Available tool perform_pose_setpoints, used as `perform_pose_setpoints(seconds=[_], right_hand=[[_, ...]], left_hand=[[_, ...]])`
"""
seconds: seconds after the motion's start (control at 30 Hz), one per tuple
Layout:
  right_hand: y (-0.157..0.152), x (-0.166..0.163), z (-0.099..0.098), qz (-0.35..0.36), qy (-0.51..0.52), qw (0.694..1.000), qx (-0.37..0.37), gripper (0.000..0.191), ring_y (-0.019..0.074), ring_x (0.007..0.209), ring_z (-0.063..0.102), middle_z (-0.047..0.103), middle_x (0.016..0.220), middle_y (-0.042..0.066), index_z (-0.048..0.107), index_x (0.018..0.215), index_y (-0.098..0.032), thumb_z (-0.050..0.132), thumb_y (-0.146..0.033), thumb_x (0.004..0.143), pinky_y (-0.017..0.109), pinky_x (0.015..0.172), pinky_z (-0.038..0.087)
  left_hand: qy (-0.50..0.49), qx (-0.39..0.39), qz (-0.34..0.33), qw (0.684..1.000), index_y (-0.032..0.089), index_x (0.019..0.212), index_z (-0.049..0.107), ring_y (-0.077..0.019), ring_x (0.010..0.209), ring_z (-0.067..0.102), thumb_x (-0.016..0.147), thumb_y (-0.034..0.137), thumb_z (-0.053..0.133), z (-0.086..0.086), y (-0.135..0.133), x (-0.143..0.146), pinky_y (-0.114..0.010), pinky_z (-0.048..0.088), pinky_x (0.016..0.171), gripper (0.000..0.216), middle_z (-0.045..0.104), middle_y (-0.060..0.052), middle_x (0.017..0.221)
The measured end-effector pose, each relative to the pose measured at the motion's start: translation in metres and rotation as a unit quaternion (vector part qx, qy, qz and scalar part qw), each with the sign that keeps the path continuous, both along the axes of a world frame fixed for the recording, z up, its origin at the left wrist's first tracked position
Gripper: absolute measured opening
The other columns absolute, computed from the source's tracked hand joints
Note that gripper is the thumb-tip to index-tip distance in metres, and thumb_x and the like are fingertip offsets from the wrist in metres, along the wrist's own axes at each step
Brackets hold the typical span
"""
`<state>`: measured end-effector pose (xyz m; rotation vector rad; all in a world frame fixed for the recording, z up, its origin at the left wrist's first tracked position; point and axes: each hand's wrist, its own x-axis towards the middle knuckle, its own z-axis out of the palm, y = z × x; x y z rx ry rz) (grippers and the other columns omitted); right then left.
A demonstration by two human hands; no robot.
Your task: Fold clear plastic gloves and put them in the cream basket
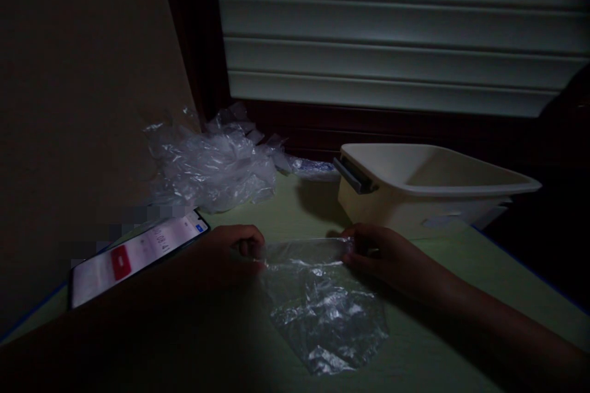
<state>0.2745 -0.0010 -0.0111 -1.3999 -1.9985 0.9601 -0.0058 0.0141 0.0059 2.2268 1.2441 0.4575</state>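
A clear plastic bag [325,304] is stretched between my two hands, just over the green tabletop. My left hand [242,249] pinches its upper left corner, fingers curled. At the upper right corner my right hand [371,249] grips the bag between thumb and fingers. The bag's lower part hangs down, creased and shiny, toward the near side of the table. Beside my left forearm lies a phone [141,258] with a lit screen, part of it covered by that arm.
A heap of crumpled clear plastic bags [216,163] sits at the back left, near the wall. An open cream-coloured bin [382,206] with a dark handle stands at the back right. The green table [295,209] has a blue edge. Behind it is a slatted shutter [391,31]. The light is dim.
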Motion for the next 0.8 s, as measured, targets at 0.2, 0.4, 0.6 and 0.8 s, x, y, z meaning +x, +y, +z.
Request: perform_pose_setpoints(seconds=[0.2, 0.4, 0.6, 0.8], right_hand=[[0.0006, 0.0011, -0.0015, -0.003, 0.008, 1.000, 0.005, 0.020, 0.0176, 0.071, 0.061, 0.063, 0.082, 0.007, 0.057, 0.095, -0.014, 0.057, -0.022, 0.076, 0.029, 0.064, 0.050], [0.0022, 0.0019, -0.0007, -0.005, 0.028, 0.998, -0.053, 0.023, 0.0167, 0.071, 0.059, 0.061, 0.080, 0.005, 0.056, 0.092, -0.014, 0.061, -0.018, 0.069, 0.028, 0.065, 0.049], [0.0031, 0.0036, -0.0058, -0.002, 0.003, 0.999, -0.041, 0.014, 0.0166, 0.069, 0.058, 0.061, 0.077, 0.005, 0.056, 0.085, -0.016, 0.056, -0.017, 0.071, 0.028, 0.062, 0.046], [0.0004, 0.0007, -0.0013, 0.018, -0.028, 0.999, -0.018, 0.004, 0.0131, 0.059, 0.053, 0.056, 0.066, 0.001, 0.055, 0.070, -0.016, 0.053, -0.017, 0.074, 0.023, 0.053, 0.040]], left_hand=[[0.007, 0.018, -0.005, 1.000, 0.014, 0.074, 0.056, -0.0151, 0.067, 0.053, 0.069, 0.030, 0.049, -0.0010, 0.0005, -0.0002, -0.025, 0.040, 0.061, 0.018, 0.057, -0.001, 0.071], [-0.004, 0.038, -0.019, 0.999, 0.014, 0.066, 0.054, -0.0142, 0.064, 0.051, 0.070, 0.029, 0.047, -0.0061, 0.0036, -0.0011, -0.024, 0.039, 0.059, 0.017, 0.054, -0.001, 0.068], [0.002, 0.050, -0.043, 0.998, 0.014, 0.068, 0.056, -0.0147, 0.067, 0.051, 0.073, 0.030, 0.050, -0.0059, 0.0024, -0.0022, -0.024, 0.039, 0.061, 0.017, 0.055, -0.002, 0.071], [-0.018, 0.073, -0.088, 0.993, 0.014, 0.071, 0.057, -0.0129, 0.069, 0.053, 0.077, 0.021, 0.047, -0.0087, 0.0046, -0.0046, -0.022, 0.040, 0.063, 0.013, 0.056, -0.002, 0.075]])
